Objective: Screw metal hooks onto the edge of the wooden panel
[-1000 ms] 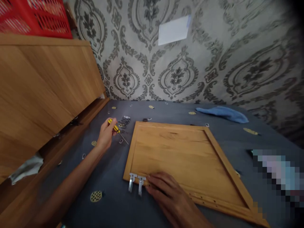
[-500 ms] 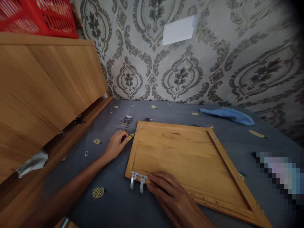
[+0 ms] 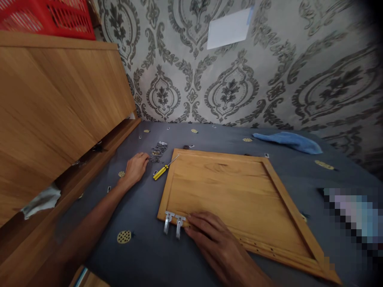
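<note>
My left hand (image 3: 136,169) is at the left end of a small pile of metal hooks (image 3: 158,149), its fingers drawn together at the tips. Whether a hook is between them is too small to make out. A screwdriver (image 3: 160,172) with a yellow and black handle lies beside the hand, its shaft tip resting on the corner of a framed wooden panel (image 3: 227,187). My right hand (image 3: 218,243) is closed over the panel's near edge, fingers on top and thumb in front. Just left of it, two metal brackets (image 3: 174,223) sit side by side on that edge and hang over it.
A wooden cabinet (image 3: 66,87) stands at the left with a red plastic basket (image 3: 68,18) on top. On the grey pineapple-print cloth (image 3: 143,247), a blue cloth (image 3: 290,142) lies at the back right. A pixelated object (image 3: 353,215) is at the right. Behind is a patterned wall.
My left hand has let go of the screwdriver, which now lies by the panel's corner, and has moved left and slightly back to the hooks. My right hand stays on the panel.
</note>
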Action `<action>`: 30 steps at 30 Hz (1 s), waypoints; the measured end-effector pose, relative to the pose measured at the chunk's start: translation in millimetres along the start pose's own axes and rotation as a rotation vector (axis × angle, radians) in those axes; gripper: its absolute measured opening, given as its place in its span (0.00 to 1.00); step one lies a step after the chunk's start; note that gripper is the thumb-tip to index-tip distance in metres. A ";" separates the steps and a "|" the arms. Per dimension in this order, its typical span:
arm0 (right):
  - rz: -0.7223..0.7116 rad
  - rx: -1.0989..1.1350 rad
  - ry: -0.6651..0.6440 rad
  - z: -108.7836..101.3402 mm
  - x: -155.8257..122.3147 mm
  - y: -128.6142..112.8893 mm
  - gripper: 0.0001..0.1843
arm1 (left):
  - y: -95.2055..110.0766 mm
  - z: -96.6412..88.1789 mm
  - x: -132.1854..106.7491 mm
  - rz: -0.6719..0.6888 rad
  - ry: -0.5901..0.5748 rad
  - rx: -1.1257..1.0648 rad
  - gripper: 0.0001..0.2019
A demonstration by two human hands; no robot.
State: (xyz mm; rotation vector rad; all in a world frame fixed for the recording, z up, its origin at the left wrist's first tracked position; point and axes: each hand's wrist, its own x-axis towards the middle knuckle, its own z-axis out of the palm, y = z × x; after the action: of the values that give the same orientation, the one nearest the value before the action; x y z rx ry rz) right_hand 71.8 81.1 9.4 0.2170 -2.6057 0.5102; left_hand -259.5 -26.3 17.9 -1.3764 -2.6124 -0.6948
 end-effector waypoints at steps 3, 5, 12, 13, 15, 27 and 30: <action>-0.010 0.004 0.003 -0.4 0.9 0.1 0.17 | -0.4 -6.0 -0.8 -0.015 0.003 -0.055 0.16; -0.010 0.021 0.013 -0.3 0.9 0.1 0.17 | 1.8 -9.9 -0.8 -0.026 0.000 -0.114 0.16; 0.127 0.124 0.184 3.6 -4.5 -2.2 0.23 | 49.6 -20.4 -15.1 0.092 -0.307 -0.463 0.15; 0.153 0.143 0.215 3.1 -4.9 -3.7 0.23 | 60.9 -22.9 -19.3 0.123 -0.377 -0.514 0.15; 0.219 0.180 0.251 1.0 -4.8 -6.9 0.24 | 83.4 -27.9 -27.5 0.188 -0.503 -0.611 0.14; 0.454 0.452 0.172 -0.3 -0.3 -27.1 0.07 | 127.0 -18.8 -54.1 0.371 -0.859 -0.699 0.12; 0.599 0.524 0.141 -0.1 -1.5 -38.2 0.10 | 122.9 -21.1 -60.4 0.385 -0.752 -0.634 0.14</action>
State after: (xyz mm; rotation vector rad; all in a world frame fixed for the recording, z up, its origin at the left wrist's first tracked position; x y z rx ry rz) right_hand 82.3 46.2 20.9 -0.4362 -2.3188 1.3575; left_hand -127.9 -21.5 60.9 -2.6842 -2.5268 -1.1823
